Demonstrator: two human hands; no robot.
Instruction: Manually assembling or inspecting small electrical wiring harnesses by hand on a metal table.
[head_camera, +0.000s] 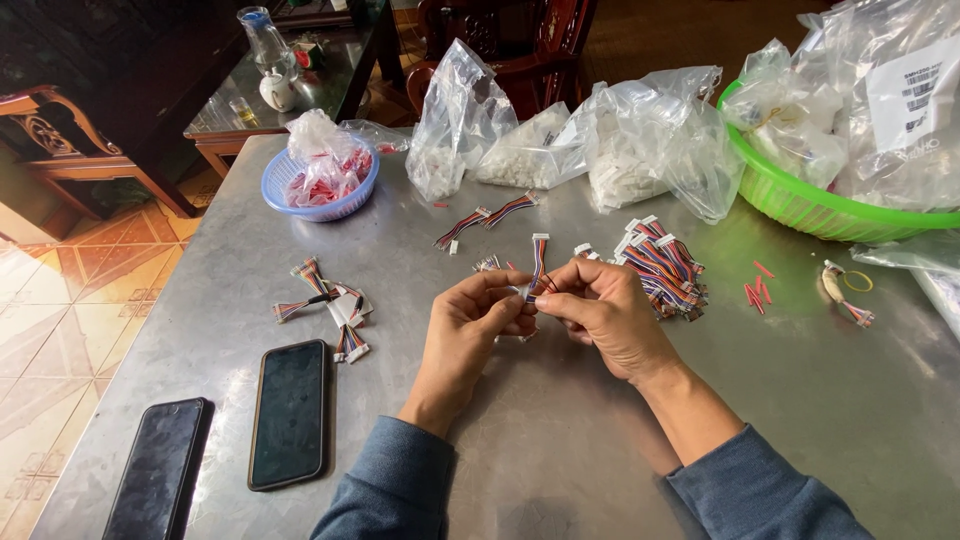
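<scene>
phones (288, 412) left of hands, cable pile (665, 268) right, bags (640, 140) behind

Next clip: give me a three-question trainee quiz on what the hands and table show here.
1. True or false: both hands, the left hand and the right hand, pinch one short multicoloured ribbon cable with a white connector.
2. Which lies nearer the left hand? A) the two black phones lying face up B) the round green plastic basket
3. What sits in the small blue plastic basket on the grey metal table?

Key: 1 true. 2 A. 3 a clear bag of red parts.
</scene>
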